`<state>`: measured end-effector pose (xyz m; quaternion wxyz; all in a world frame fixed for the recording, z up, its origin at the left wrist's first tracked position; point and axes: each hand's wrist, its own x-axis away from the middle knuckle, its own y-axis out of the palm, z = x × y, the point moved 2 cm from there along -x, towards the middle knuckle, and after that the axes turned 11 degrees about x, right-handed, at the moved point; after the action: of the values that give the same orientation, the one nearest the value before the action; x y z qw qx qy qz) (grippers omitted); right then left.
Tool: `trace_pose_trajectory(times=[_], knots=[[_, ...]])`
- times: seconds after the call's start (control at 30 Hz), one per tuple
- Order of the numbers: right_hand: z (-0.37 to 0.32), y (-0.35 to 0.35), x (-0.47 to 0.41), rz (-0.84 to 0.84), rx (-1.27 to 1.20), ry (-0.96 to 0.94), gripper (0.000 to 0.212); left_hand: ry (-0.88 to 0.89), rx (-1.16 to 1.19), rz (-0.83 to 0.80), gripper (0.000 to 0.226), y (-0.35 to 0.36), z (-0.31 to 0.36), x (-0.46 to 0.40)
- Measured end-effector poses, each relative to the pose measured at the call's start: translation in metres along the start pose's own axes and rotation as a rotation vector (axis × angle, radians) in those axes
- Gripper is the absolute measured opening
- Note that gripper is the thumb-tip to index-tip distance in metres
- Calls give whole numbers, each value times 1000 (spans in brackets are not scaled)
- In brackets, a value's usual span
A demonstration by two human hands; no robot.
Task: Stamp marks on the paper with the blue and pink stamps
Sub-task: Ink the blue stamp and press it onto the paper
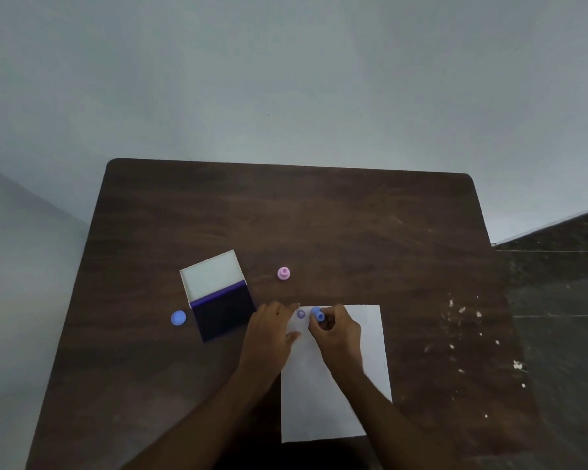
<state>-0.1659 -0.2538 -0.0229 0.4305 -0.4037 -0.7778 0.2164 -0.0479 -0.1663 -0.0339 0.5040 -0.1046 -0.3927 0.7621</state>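
A white sheet of paper point(360, 351) lies on the dark wooden table point(286, 215) in front of me. My right hand point(336, 329) grips the blue stamp point(317, 313) at the paper's top edge, tilted. One round purple mark point(300, 314) shows on the paper just left of the stamp. My left hand point(272, 329) rests flat on the paper's left top corner, fingers spread. The pink stamp point(283, 273) stands upright on the table beyond the paper. An open ink pad point(221, 310) with a white lid lies to the left.
A round blue cap point(178, 317) lies left of the ink pad. White specks point(462, 334) are scattered over the table's right side. A dark floor drops off beyond the right table edge.
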Motion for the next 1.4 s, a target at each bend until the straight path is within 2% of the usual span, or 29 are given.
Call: trace_pose_trajectory(times=[0.07,0.1,0.2,0.3,0.37,0.4,0.47,0.53,0.87,1.03,1.13,1.4], knots=[[4,4,-3,-18,8,9,15,-49,10,-46,46,4,3,-2],[5,7,-8,-103,49,62,18,-127,12,-84,48,6,4,-5],[13,17,-22,-279,161,198,46,-344,-24,-178,59,12,2,-13],[19,18,-25,-278,140,184,47,-315,11,-157,58,15,3,-14],[18,19,-25,-286,147,186,47,-203,77,-66,51,17,3,-13],[18,19,-26,-274,153,181,47,-202,76,-51,50,16,2,-13],[18,19,-28,-249,153,153,47,-347,43,-111,55,18,0,-17],[18,20,-28,-245,157,143,47,-401,51,-125,55,21,-3,-20],[17,22,-34,-193,200,135,44,-378,86,-74,52,25,-6,-19],[8,21,-37,-140,225,133,29,-380,69,-113,56,27,-10,-23],[-1,19,-41,-141,255,147,30,-408,52,-163,61,29,-12,-25],[12,16,-20,-91,185,150,31,-368,66,-91,53,25,-6,-22]])
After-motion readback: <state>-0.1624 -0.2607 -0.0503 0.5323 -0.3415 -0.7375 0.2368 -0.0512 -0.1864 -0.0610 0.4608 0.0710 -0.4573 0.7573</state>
